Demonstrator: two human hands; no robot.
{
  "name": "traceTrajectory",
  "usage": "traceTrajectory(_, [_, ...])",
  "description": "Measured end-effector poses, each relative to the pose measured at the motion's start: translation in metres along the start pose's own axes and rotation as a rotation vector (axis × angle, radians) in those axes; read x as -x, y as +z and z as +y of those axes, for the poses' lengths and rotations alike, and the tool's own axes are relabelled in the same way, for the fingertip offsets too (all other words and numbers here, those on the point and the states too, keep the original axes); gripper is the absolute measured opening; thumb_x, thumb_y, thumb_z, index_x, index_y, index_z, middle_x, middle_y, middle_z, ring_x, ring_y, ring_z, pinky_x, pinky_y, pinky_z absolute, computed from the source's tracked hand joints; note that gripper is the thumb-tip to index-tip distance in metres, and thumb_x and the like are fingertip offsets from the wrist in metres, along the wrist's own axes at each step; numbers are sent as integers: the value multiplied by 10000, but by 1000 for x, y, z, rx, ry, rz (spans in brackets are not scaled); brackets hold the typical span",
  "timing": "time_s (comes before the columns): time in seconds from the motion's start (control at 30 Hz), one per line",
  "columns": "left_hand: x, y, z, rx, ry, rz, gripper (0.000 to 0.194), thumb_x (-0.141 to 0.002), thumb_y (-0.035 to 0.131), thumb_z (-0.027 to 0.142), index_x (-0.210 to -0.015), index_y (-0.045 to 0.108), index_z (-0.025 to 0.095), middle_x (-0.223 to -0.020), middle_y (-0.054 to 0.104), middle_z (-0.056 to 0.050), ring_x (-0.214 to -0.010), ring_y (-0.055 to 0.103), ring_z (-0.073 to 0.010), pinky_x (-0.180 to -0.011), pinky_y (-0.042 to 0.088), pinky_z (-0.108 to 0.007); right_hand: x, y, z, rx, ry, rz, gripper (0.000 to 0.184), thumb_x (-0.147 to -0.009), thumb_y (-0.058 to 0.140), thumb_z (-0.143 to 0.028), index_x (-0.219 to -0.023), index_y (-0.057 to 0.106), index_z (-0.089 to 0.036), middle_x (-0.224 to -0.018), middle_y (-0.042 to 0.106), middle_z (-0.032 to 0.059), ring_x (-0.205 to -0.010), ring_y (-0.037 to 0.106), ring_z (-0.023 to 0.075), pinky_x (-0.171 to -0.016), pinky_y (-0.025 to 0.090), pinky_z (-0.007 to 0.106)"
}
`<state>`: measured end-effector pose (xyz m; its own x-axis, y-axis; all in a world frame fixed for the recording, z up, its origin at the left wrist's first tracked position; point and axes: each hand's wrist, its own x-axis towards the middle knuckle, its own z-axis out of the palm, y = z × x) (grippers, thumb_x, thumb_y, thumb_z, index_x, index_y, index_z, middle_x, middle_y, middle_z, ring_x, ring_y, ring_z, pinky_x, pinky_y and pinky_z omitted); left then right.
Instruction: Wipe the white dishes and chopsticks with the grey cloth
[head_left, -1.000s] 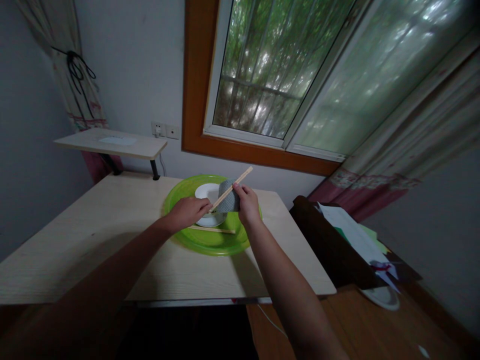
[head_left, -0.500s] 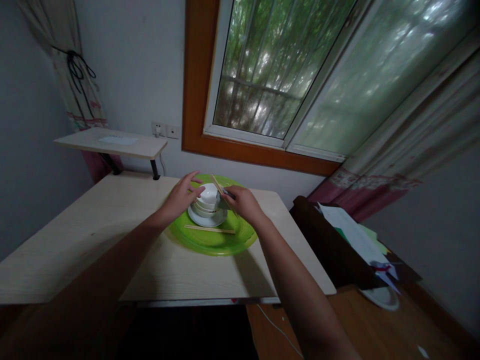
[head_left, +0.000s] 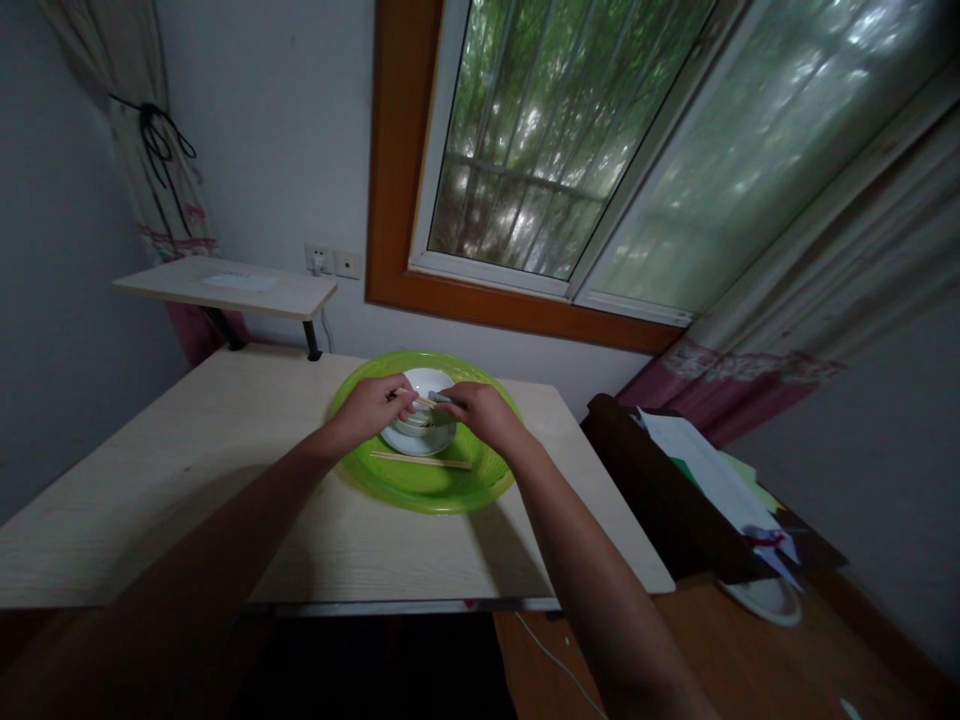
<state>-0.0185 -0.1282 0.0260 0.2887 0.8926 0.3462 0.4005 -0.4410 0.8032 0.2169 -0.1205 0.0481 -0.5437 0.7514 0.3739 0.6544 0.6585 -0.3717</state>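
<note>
My left hand (head_left: 369, 408) is closed on one end of a pair of light wooden chopsticks (head_left: 424, 401). My right hand (head_left: 486, 412) pinches a small grey cloth (head_left: 441, 397) around the other end, mostly hidden by the fingers. Both hands are over a stack of white bowls (head_left: 429, 379), which sits on a white plate (head_left: 420, 443). Under them is a round green tray (head_left: 431, 498). More chopsticks (head_left: 421, 461) lie across the tray in front of the plate.
The tray stands on a pale wooden table (head_left: 225, 450). A raised shelf (head_left: 225, 288) with a sheet of paper on it is at the back left. Behind the table is a window (head_left: 540, 150). Papers (head_left: 697, 460) lie on a dark brown object to the right.
The chopsticks went from a diagonal hold in both hands to the right hand alone, the left hand opening. Now the left hand grips an end again, and they lie nearly level over the bowls.
</note>
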Motion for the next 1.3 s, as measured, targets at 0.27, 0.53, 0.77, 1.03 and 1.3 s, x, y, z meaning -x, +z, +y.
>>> traceTrajectory(0.27, [-2,6,2,180,-90,-43,239,-875,547,382,-805,638,172,-708,722,-42,-615,671,-175,-626,542,-310,1,8,5,-139,11,282,247,-934,625,-406,-962,789,-223,-959,734,81,-902,648,207,-856,479,337])
traceTrajectory(0.53, [-4,8,-2,235,-74,32,250,-863,568,406,-792,636,177,-697,705,-24,-633,673,-173,-632,540,-303,5,4,-14,-345,-35,83,381,-1022,430,-440,-1091,760,-263,-1133,747,45,-1071,666,192,-1000,457,351])
traceTrajectory(0.77, [-1,11,5,212,-71,52,228,-870,561,388,-818,643,182,-726,712,-25,-644,675,-173,-634,532,-302,1,12,-5,-241,82,65,216,-904,663,-386,-1019,780,-245,-1006,776,48,-897,697,204,-847,476,305])
traceTrajectory(1.03, [-4,6,-2,73,-20,-85,265,-888,533,400,-827,670,182,-671,707,-17,-669,690,-180,-673,533,-301,-3,22,-11,-194,20,61,190,-941,624,-336,-993,772,-230,-945,757,40,-876,670,181,-812,445,264])
traceTrajectory(1.3, [0,-17,-18,-2,-2,-9,294,-909,499,392,-816,683,183,-772,741,-38,-704,682,-177,-727,517,-300,2,14,0,-63,26,7,225,-973,575,-339,-985,757,-207,-951,742,64,-870,643,183,-811,431,270])
